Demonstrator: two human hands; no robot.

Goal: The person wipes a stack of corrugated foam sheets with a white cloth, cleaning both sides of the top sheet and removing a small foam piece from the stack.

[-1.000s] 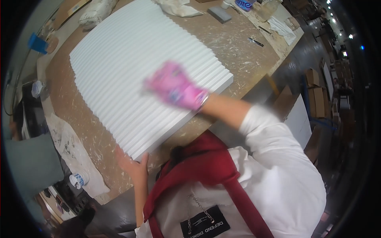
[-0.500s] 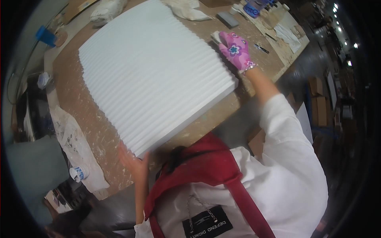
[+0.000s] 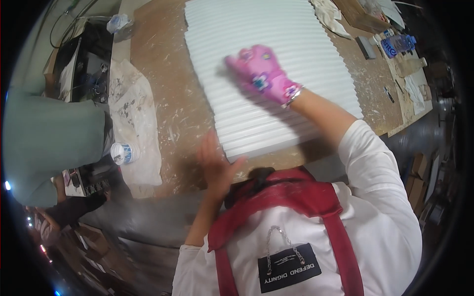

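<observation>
pink-gloved right hand [image 3: 261, 74] flat on ribbed white panel [image 3: 306, 44], left hand [image 3: 215, 165] at its corner

The white ribbed panel [image 3: 276, 74] runs out of view past the far edge, so its far end cannot be seen. The right hand [image 3: 261, 74], in a pink patterned glove, is smeared by motion; whether it presses something to the panel cannot be told. The bare left hand [image 3: 215, 165] is blurred too, and whether it touches the panel's near left corner is unclear. The person's chest hides the near edge of the workbench [image 3: 163, 113]. At the far right, a blue-capped bottle [image 3: 397, 43] and small tools [image 3: 368, 47] are too small to identify.
</observation>
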